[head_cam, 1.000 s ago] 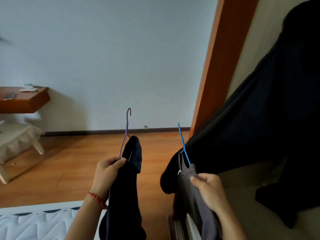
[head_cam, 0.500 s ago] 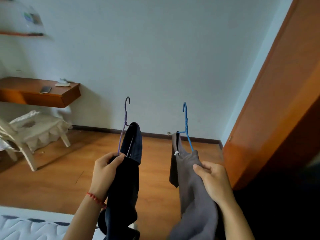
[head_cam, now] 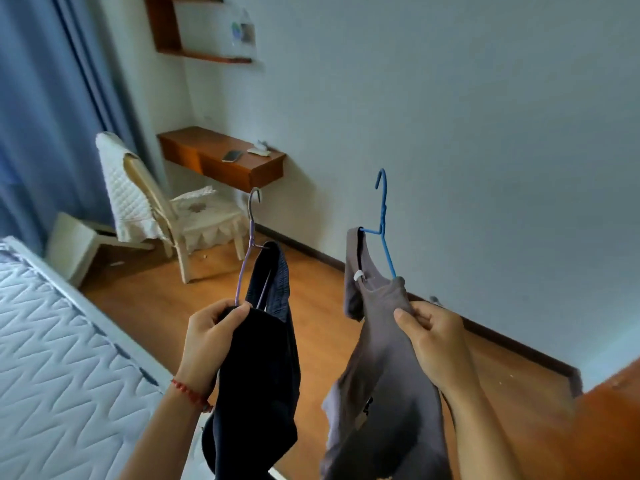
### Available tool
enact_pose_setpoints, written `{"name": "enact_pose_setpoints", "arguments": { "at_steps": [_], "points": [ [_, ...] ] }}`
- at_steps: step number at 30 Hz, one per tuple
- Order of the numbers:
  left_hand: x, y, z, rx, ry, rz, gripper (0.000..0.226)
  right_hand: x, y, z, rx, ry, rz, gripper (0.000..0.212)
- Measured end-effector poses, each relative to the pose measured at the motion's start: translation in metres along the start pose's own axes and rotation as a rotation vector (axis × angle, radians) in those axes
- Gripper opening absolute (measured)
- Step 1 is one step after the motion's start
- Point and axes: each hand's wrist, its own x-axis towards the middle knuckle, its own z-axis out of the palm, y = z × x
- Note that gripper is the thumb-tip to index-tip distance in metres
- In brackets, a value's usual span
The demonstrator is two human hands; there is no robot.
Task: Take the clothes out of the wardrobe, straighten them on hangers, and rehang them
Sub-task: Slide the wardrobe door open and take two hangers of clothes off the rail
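My left hand grips a dark navy garment together with its purple wire hanger, whose hook points up. My right hand grips a grey garment bunched on a blue wire hanger, hook also up. Both garments hang crumpled below my hands, side by side and apart. The wardrobe's orange-brown wooden side shows at the lower right corner; its inside is out of view.
A bed with a white quilted mattress lies at lower left. Beyond it stand a cream chair, a wall-mounted wooden desk with a phone on it, wall shelves and blue curtains. Wooden floor stretches between.
The view has swung left, away from the wardrobe toward the bed and desk. Both hands keep their hold on the two hangers and garments, now fully out of the wardrobe.
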Motion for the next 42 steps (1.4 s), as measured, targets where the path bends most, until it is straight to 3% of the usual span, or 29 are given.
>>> {"name": "enact_pose_setpoints", "arguments": {
  "at_steps": [14,19,26,29,32,36,42],
  "points": [
    [0.116,-0.019,-0.024,0.016,0.44,-0.014,0.015,0.179,-0.002,0.106,0.005,-0.403,-0.171,0.024],
    [0.131,-0.007,-0.04,-0.019,0.667,-0.005,0.014,0.227,-0.026,0.165,0.05,-0.577,-0.245,0.018],
    [0.132,-0.003,-0.045,0.117,1.046,0.038,0.016,0.279,-0.053,0.246,0.166,-0.899,-0.419,0.012],
    [0.125,0.0,-0.033,0.162,1.239,0.032,0.018,0.297,-0.068,0.268,0.225,-1.071,-0.477,0.022],
    [0.116,0.005,-0.016,0.155,1.409,0.029,0.018,0.304,-0.078,0.285,0.281,-1.232,-0.501,0.008],
    [0.099,0.016,0.008,0.123,1.607,0.038,0.018,0.297,-0.094,0.304,0.362,-1.442,-0.556,0.02],
    [0.07,0.025,0.026,0.045,1.86,0.087,0.023,0.257,-0.12,0.324,0.458,-1.692,-0.602,0.014]
  ]
}}
